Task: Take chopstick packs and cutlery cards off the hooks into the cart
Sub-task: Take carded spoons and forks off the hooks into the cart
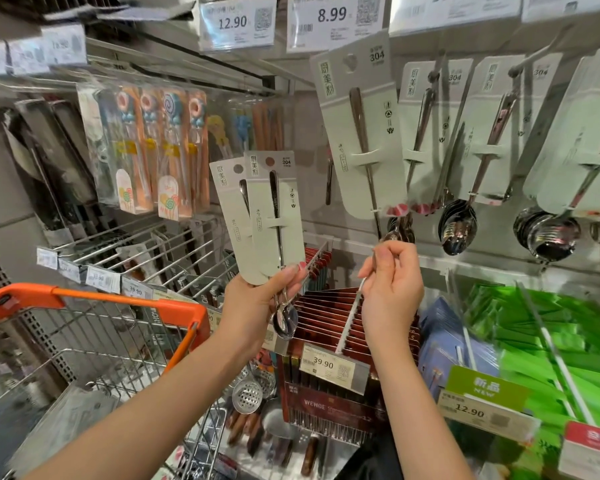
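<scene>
My left hand [260,299] grips two pale green spoon cards [264,216] by their lower ends, held upright in front of the shelf, spoon bowls hanging below my fingers. My right hand [392,285] is raised beside it, fingers curled, pinching the bowl end of the spoon on a third card [361,129], which tilts near its hook under the 8.99 label. More spoon cards [482,133] hang on hooks to the right. Children's chopstick packs [160,147] hang at the upper left. The wire cart [111,344] with an orange handle stands at the lower left.
Red boxed chopstick sets [329,393] with a 39.90 tag hang on long hooks below my hands. Blue and green packs [541,341] fill hooks at the lower right. Strainers [246,396] and wooden-handled utensils lie low in the middle. Price labels [333,15] line the top rail.
</scene>
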The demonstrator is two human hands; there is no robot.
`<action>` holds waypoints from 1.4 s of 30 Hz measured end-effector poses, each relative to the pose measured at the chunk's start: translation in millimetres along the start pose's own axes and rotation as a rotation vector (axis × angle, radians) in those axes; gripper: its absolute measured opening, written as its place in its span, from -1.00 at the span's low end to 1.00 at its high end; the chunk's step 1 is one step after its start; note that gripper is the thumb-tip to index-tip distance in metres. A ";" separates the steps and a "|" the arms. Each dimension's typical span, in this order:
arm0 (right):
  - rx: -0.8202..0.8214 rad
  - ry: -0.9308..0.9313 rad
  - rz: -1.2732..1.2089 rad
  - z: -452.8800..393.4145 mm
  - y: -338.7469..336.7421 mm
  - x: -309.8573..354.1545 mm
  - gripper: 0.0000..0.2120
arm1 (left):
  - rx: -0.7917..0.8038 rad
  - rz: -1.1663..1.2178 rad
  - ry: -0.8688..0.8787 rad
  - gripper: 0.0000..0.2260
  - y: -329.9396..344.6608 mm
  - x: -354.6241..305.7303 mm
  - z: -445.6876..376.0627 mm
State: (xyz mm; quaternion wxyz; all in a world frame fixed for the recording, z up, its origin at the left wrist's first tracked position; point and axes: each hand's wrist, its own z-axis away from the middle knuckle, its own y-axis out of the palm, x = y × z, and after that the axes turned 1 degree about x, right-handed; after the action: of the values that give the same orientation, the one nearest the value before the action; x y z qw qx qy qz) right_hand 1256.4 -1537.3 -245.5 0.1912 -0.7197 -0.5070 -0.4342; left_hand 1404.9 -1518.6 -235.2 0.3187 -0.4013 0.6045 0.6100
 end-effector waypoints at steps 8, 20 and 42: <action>-0.155 0.050 -0.054 -1.8 -1.3 -3.8 -0.76 | -0.013 0.012 -0.008 -0.80 0.6 0.0 0.4; -0.163 0.118 0.060 -8.9 -2.1 6.2 -0.77 | -0.007 0.007 -0.015 -0.75 0.5 1.2 0.6; 1.186 0.683 0.172 8.2 8.9 21.9 -0.84 | -0.091 -0.197 0.086 -0.53 -3.8 4.1 -0.3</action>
State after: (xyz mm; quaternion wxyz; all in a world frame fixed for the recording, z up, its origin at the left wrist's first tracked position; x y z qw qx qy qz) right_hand 1270.3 -1522.8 -230.6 0.7354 -0.3538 -0.5114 -0.2690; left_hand 1406.3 -1519.0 -240.5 0.3325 -0.4985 0.5469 0.5847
